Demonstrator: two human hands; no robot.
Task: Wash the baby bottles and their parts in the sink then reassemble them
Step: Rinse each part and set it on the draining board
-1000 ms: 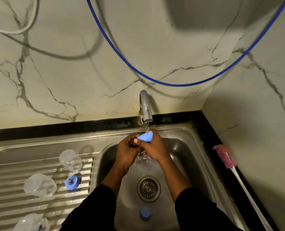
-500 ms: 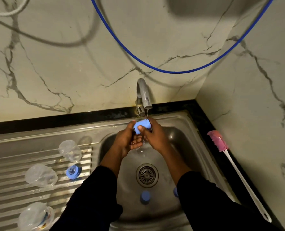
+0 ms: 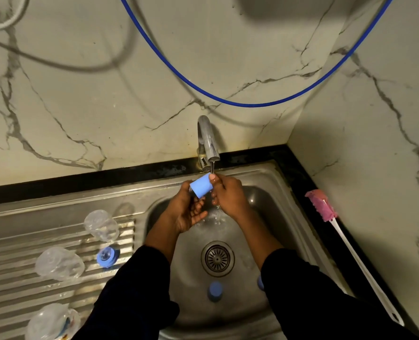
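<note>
A light blue bottle cap (image 3: 201, 185) is held under the running tap (image 3: 209, 143), gripped between my left hand (image 3: 187, 212) and my right hand (image 3: 229, 196) above the steel sink basin (image 3: 260, 209). Water runs down past my right fingers. Another blue cap (image 3: 215, 290) lies in the basin below the drain (image 3: 217, 258), and a third blue piece (image 3: 260, 283) peeks out beside my right sleeve. On the draining board lie three clear bottles (image 3: 102, 225) (image 3: 59, 263) (image 3: 51, 322) and a blue ring (image 3: 108, 255).
A pink-headed bottle brush (image 3: 322, 208) with a long white handle lies on the black counter edge at the right. A blue hose (image 3: 252, 103) hangs across the marble wall behind the tap. The ribbed draining board (image 3: 12, 285) fills the left side.
The blue cap has been turned in my hands, so its side now faces up and to the left under the water. My head has tilted slightly, shifting the view.
</note>
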